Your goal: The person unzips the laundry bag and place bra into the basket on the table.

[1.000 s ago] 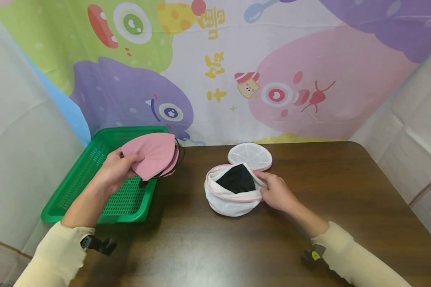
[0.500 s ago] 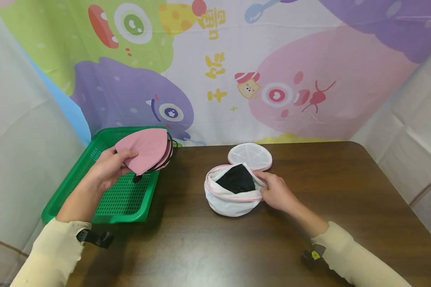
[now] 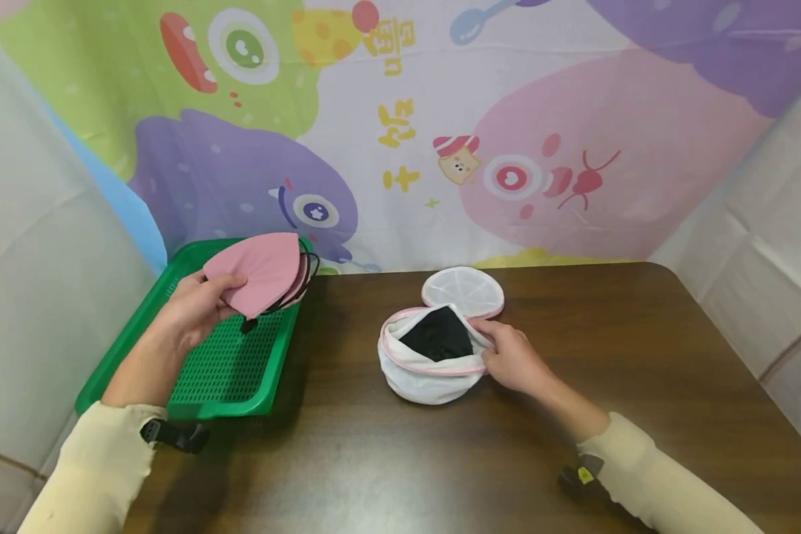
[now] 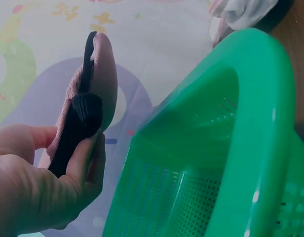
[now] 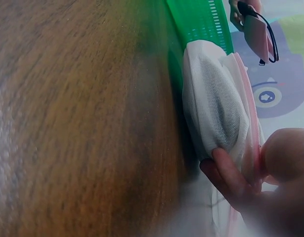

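My left hand (image 3: 196,308) pinches a small stack of pink cloth face masks (image 3: 256,271) with black edges and thin black cords, raised over the green basket. In the left wrist view, the masks (image 4: 105,79) appear edge-on, with a dark bunched piece (image 4: 87,116) between thumb and fingers. A white mesh laundry bag (image 3: 427,386) with pink trim stands on the table, its top spread wide. Black cloth (image 3: 440,334) shows inside it. At the bag's right rim, my right hand (image 3: 515,357) grips the fabric, thumb and fingers on either side of the edge (image 5: 253,133).
The green perforated basket (image 3: 270,386) sits on the left of the brown wooden table (image 3: 387,467). Behind the laundry bag lies its round white mesh lid (image 3: 463,289). A cartoon-printed cloth (image 3: 414,222) hangs along the table's back edge.
My left hand has drawn the pink masks left and slightly back, further over the basket. My right hand and the laundry bag have stayed in place.
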